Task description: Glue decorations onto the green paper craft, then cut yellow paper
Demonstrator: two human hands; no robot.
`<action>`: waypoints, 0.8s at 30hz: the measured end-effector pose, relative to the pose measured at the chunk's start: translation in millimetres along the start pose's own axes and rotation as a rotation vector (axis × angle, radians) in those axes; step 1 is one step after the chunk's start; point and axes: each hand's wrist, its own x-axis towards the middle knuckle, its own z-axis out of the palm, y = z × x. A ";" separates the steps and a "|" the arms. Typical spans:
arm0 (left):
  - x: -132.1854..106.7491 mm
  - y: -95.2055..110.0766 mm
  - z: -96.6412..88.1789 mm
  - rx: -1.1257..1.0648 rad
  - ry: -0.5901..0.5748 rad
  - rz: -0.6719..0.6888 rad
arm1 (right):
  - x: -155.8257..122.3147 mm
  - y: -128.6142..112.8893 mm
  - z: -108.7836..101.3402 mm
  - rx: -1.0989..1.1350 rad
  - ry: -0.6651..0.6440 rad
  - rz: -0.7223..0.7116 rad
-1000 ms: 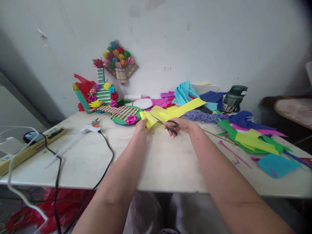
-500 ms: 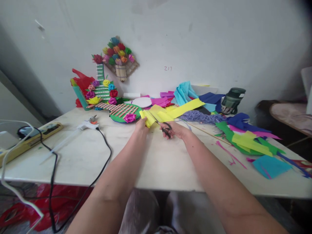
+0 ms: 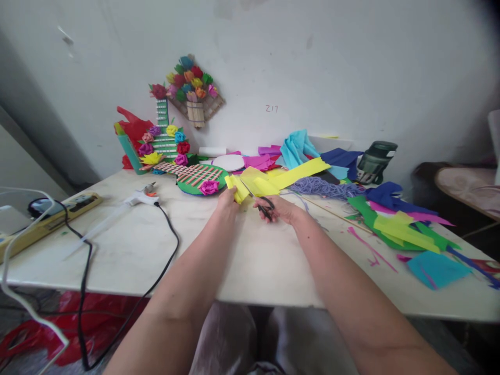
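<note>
Yellow crepe paper is pinched at its left end by my left hand, whose fingers are closed on it. My right hand has its fingers through the dark handles of a pair of scissors. The scissor blades point up and left and lie against the yellow paper; whether they are fully closed I cannot tell. A long yellow strip runs off to the right behind my right hand. Left of the paper lies a green guitar-shaped craft piece with crossed brown sticks and a pink paper flower.
A glue gun with a black cord and a power strip lie on the left. Purple yarn, colored paper scraps and a dark bottle stand or lie right. Paper-flower crafts lean at the back wall.
The view has shifted very slightly. Both hands stay at nearly the same place on the paper, and the scissors show only a tiny movement.
</note>
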 end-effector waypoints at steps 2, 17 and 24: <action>-0.1 -0.1 0.2 0.004 0.006 0.009 | 1.2 0.9 0.6 0.004 0.008 -0.004; 6.1 -1.6 -1.1 -0.020 0.027 0.066 | -2.1 -4.2 7.2 -0.015 0.068 -0.010; 6.3 -1.3 -1.3 -0.015 0.040 0.070 | -4.4 -7.8 10.8 -0.042 0.098 0.007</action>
